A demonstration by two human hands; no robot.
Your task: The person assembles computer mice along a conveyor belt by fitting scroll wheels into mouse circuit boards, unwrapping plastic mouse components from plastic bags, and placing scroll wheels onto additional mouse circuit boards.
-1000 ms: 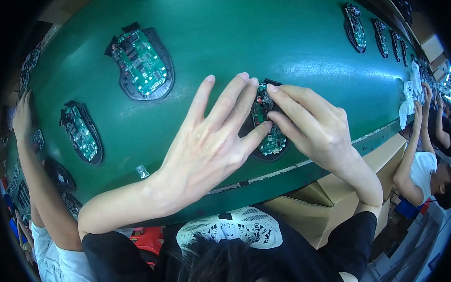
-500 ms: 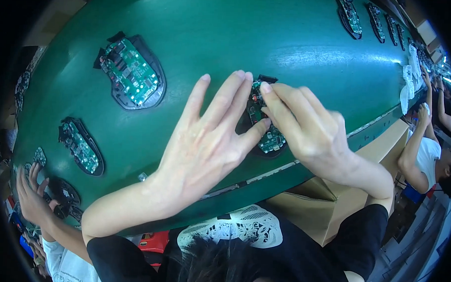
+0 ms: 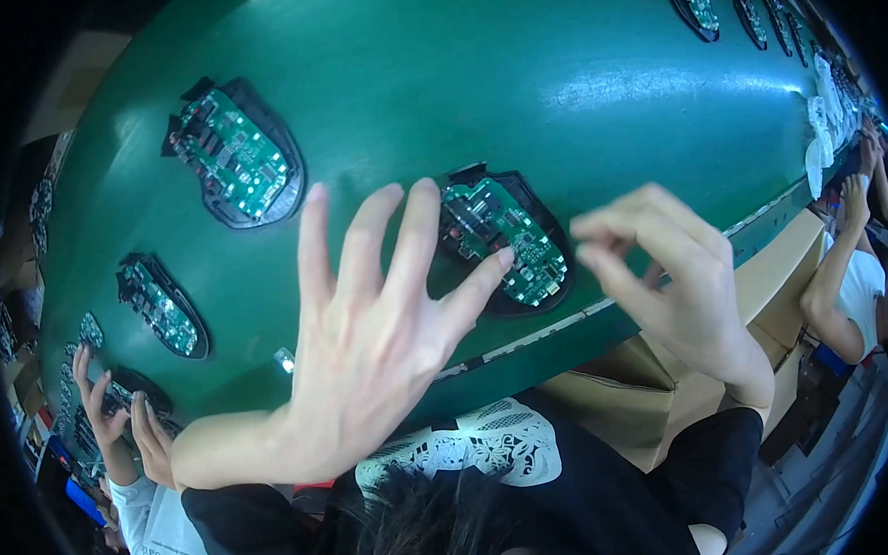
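Observation:
A green circuit board [image 3: 523, 243] lies in a black shell-shaped housing [image 3: 556, 208] on the green work surface, near its front edge. My left hand [image 3: 374, 314] is open, fingers spread over the surface on the board's left. Its thumb tip rests on the middle of the board, and the index finger reaches beside the upper left end. To the right of the housing, apart from it, my right hand [image 3: 674, 276] is curled, with thumb and index finger bent toward each other. Whatever those fingertips may hold is too small to make out.
Two more housings with boards, a larger one [image 3: 238, 158] and a smaller one [image 3: 162, 305], lie to the left. Others line the far right. An open cardboard box [image 3: 606, 386] stands below the front edge. At the lower left a co-worker's hands [image 3: 116, 413] handle a dark housing.
My right hand has lifted off the board and moved right. The left hand's fingers have spread, uncovering more of the board, while its thumb stays on it. The view has shifted slightly.

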